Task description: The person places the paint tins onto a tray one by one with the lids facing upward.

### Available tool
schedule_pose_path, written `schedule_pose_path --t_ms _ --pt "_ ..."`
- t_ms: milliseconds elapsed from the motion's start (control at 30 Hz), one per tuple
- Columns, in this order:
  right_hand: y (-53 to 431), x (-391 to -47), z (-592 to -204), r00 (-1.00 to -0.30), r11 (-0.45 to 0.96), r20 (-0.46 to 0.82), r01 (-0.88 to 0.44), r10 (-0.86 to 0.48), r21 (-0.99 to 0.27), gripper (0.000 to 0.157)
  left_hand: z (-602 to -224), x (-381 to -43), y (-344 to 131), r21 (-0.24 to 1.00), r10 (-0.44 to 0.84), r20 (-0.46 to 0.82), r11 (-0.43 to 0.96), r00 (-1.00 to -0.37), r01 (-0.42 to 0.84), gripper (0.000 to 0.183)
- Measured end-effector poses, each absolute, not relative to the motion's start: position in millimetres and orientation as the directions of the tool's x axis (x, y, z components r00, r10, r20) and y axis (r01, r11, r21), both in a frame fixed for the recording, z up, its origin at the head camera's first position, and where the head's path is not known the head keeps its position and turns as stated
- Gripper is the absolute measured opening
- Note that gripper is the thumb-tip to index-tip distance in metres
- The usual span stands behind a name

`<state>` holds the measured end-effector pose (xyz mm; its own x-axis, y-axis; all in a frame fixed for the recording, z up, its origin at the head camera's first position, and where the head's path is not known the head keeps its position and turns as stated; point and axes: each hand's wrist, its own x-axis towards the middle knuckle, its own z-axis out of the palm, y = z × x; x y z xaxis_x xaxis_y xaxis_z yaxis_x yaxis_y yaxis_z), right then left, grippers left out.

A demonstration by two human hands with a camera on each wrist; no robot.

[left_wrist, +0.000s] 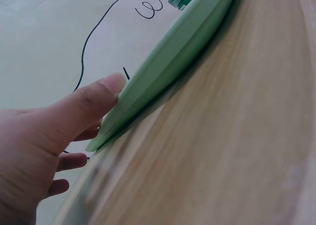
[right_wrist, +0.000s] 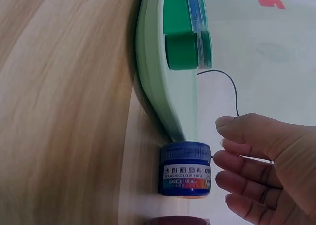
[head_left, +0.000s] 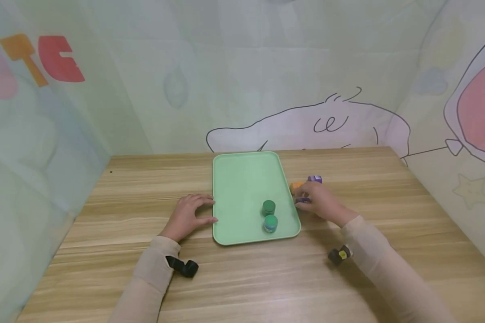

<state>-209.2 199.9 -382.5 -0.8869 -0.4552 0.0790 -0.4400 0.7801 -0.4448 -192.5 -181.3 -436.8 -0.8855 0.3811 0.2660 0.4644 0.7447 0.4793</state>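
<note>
A light green tray (head_left: 242, 193) lies on the wooden table. My left hand (head_left: 187, 217) is at its left rim, fingers loosely spread; in the left wrist view the thumb (left_wrist: 112, 84) touches the rim. My right hand (head_left: 321, 202) hovers over a dark blue gouache jar (right_wrist: 185, 170) just outside the tray's right edge. In the right wrist view its thumb and fingers stand apart, nothing gripped, the fingertips close to the lid. Two green paint jars, a darker one (head_left: 268, 207) and a lighter one (head_left: 271, 223), stand inside the tray, near its right side.
Beyond the right hand are an orange jar (head_left: 296, 187), partly covered by the fingers, and a purple jar (head_left: 315, 179). A dark red rounded thing (right_wrist: 177, 221) shows at the right wrist view's bottom edge. A printed cloth (head_left: 242, 89) hangs behind the table (head_left: 242, 282).
</note>
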Motion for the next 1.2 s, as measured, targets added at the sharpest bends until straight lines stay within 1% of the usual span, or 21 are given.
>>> schedule_pose_path --t_ms 167,367,667,1200 --pt "204.4 -207.8 -382.3 -0.890 0.795 0.096 -0.443 -0.446 -0.415 0.020 -437.0 -192.8 -181.1 0.480 0.380 0.262 0.746 -0.887 0.461 0.050" --pt "207.2 -206.0 -381.8 -0.900 0.836 0.073 -0.427 -0.429 -0.346 0.024 -436.9 -193.0 -181.1 0.479 0.380 0.265 0.746 -0.886 0.463 0.050" --pt "209.4 -205.5 -384.1 -0.896 0.864 0.070 -0.441 -0.438 -0.242 0.034 -436.6 -192.8 -181.1 0.480 0.376 0.259 0.749 -0.890 0.456 0.051" --pt "207.5 -205.6 -386.8 -0.871 0.859 0.068 -0.491 -0.486 -0.144 0.034 -437.2 -192.7 -181.1 0.485 0.371 0.255 0.750 -0.893 0.451 0.050"
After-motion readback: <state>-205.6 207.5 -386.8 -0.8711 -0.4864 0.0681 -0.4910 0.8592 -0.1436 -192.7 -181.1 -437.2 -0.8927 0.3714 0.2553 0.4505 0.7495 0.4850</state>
